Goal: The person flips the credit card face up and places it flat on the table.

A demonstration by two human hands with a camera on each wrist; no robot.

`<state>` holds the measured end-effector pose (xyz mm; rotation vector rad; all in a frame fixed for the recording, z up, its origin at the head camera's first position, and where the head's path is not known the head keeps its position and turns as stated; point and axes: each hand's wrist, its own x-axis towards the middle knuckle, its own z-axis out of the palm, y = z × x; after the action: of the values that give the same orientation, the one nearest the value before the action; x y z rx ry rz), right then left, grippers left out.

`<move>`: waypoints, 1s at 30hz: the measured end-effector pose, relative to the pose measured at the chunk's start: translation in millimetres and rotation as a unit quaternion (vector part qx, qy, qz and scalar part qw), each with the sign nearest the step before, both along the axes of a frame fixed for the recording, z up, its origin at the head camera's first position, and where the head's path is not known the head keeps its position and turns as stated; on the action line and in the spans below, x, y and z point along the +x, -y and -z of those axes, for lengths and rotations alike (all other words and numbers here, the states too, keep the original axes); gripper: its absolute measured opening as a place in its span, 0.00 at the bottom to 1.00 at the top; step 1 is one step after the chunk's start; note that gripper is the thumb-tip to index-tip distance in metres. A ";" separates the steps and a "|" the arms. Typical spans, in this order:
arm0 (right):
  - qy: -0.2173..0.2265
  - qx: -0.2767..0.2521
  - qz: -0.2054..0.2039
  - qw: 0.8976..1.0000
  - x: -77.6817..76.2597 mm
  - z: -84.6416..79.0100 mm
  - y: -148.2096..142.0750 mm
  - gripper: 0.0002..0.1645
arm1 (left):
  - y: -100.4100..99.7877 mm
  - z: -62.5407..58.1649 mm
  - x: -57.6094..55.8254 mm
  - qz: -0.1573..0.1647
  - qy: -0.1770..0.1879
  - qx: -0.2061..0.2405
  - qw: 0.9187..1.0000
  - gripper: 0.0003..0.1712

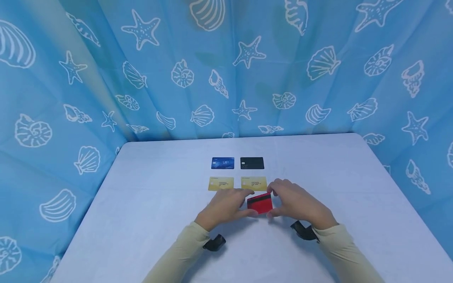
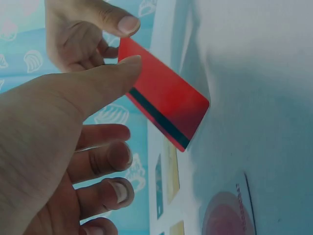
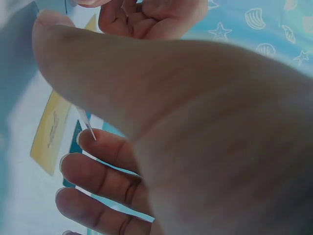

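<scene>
A red card with a black stripe is tilted between the two hands above the table. My right hand grips its right edge, thumb at one corner. In the right wrist view the card's thin edge meets a fingertip. My left hand is at the card's other side, its thumb overlapping the card and its other fingers spread apart in the left wrist view. Just beyond lie two gold cards. Another card with a pinkish circle lies near the left hand.
Behind the gold cards lie a blue VIP card and a black card, making two rows. All rest on a white-covered table. A blue curtain with shells and starfish hangs behind and at the sides. Dark wrist devices sit under both wrists.
</scene>
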<state>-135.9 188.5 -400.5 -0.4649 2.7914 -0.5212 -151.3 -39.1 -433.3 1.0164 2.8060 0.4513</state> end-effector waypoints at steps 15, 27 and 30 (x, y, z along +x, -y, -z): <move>-0.030 -0.001 -0.016 0.999 6.8 -9.1 4.5 0.39 | -4.4 1.9 5.0 -0.002 -0.002 0.054 0.999 0.40; -0.051 -0.019 -0.023 0.998 12.0 -13.7 10.0 0.41 | -8.2 2.3 6.9 -0.004 0.007 0.090 0.996 0.38; -0.050 -0.023 -0.021 0.998 13.7 -14.8 11.4 0.40 | -9.3 3.6 7.1 -0.004 0.016 0.095 0.995 0.38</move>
<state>-122.2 177.1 -385.7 -0.5747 2.8634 -0.5680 -144.2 -29.8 -436.9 1.0215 2.7806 0.7408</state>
